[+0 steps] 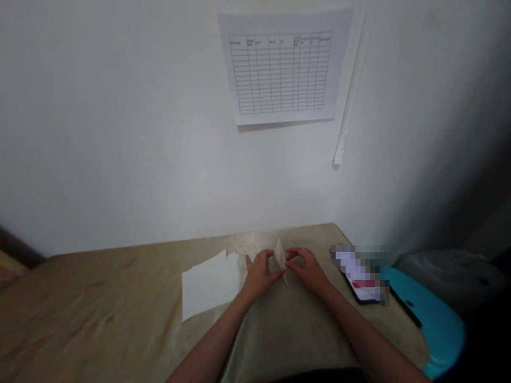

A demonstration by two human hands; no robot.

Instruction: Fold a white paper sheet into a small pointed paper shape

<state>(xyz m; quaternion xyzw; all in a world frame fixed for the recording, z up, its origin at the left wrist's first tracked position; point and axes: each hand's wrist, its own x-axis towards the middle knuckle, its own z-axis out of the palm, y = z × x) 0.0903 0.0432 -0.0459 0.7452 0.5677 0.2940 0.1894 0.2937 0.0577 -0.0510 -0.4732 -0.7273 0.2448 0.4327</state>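
A small piece of folded white paper (280, 255) stands upright between my two hands above the table. My left hand (259, 273) pinches its left side between thumb and fingers. On the right side, my right hand (308, 267) has its thumb and fingertips closed at the paper's edge. Left of my left hand, a white sheet with a torn upper edge (209, 287) lies flat on the table.
The brown-covered table (131, 298) meets a white wall. A phone (361, 279) lies at the right, partly pixelated, beside a turquoise chair (435, 314). A printed grid sheet (281, 74) hangs on the wall.
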